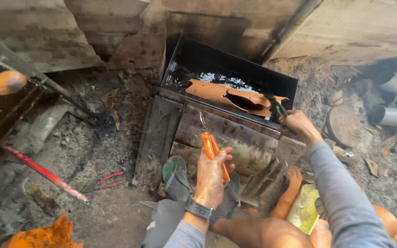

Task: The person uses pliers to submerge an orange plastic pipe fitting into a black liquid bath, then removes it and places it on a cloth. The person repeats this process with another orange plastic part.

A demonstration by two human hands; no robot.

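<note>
The left hand [212, 177] is closed around the orange handles of one pair of pliers [210, 142], whose metal nose points up toward the front wall of a black metal tank [235, 69]. The wrist wears a dark watch [201, 210]. The right hand [297, 121], at the end of a grey sleeve [341, 193], grips a second, dark tool [277, 109] at the tank's front right rim; the fingers are curled tight around it, and its tip meets the edge of one orange, bent, sheet-like piece [228, 94] that lies half sunk in the black liquid inside the tank. The tank stands on grey metal plates [226, 133] that lean against its front. Below the left hand, one foot in a green sandal [175, 172] rests on the dirt floor [83, 151]. Just to the left on the ground lie one long red rod [47, 174] and one small red-handled tool [109, 180], well apart from both hands. An orange crumpled scrap [47, 234] sits at the lower left edge, and a rounded orange handle [1, 82] juts in from the left. At the right, four grey pipe ends [394, 98] are stacked beside a round rusty disc [343, 124]. No labels or signs can be made out anywhere.
</note>
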